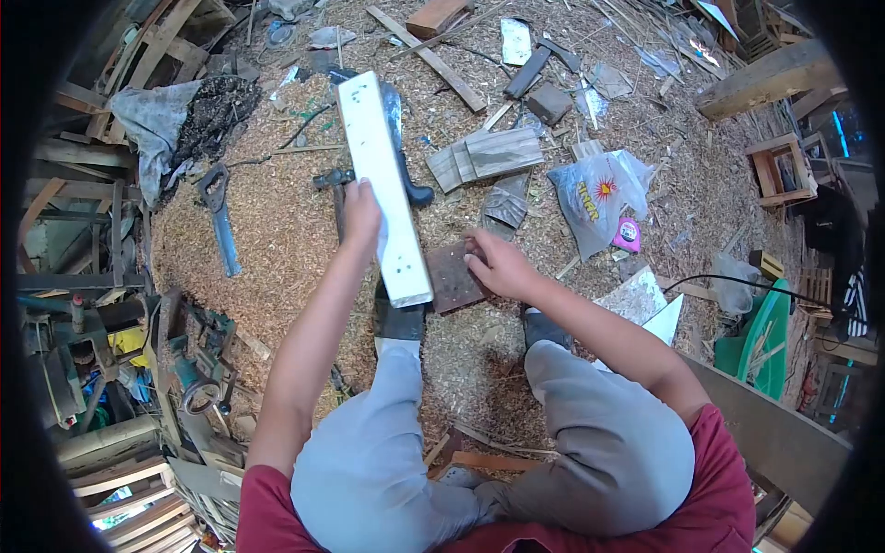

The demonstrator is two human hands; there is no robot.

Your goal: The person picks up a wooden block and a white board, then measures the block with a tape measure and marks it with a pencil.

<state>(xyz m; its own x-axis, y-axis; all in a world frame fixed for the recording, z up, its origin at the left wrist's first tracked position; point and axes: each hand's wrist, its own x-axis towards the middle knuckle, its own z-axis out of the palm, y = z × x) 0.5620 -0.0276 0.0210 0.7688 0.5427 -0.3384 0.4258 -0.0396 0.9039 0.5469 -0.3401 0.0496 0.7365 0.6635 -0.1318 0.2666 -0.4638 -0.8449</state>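
Note:
My left hand (362, 214) is closed on the left edge of a long white piece of wood (383, 175) with small dark marks, held tilted in front of me. Its fingers are mostly hidden. My right hand (505, 264) has its thumb and bent fingers on the corner of a dark reddish-brown wooden block (455, 278), beside the white piece's lower end. A tool with a black handle (419, 194) lies partly hidden behind the white piece. Just left of it is what looks like a hammer (332, 179), its lower part hidden by my hand.
Wood shavings (286, 221) cover the ground. A handsaw (221, 221) lies left; a hatchet-like tool (530, 72) is farther off. Grey wood pieces (484, 155), a plastic bag (587, 201) and a pink tape measure (627, 235) lie right. A green plastic chair-like object (765, 341) stands far right.

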